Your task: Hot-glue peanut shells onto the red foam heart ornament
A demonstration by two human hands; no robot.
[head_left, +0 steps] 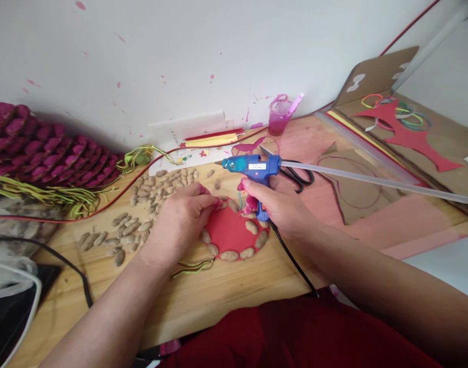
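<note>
A round red disc (229,232) lies on the wooden table, with peanuts in their shells (229,255) set along its rim and one (251,227) further in. My left hand (183,214) is at the disc's upper left edge, fingers pinched on a peanut that they partly hide. My right hand (282,204) is wrapped round the handle of a blue hot glue gun (252,167) above the disc's far right side. Its nozzle points left, and a long clear glue stick (372,179) juts out of its back. Loose peanuts (143,191) are spread left of the disc.
Black-handled scissors (305,176) lie behind my right hand. A cup of pink liquid (279,120) stands against the wall. Cut cardboard (352,179) lies on the right, magenta strung decorations (45,148) on the left. A red-black cord (122,194) crosses the table.
</note>
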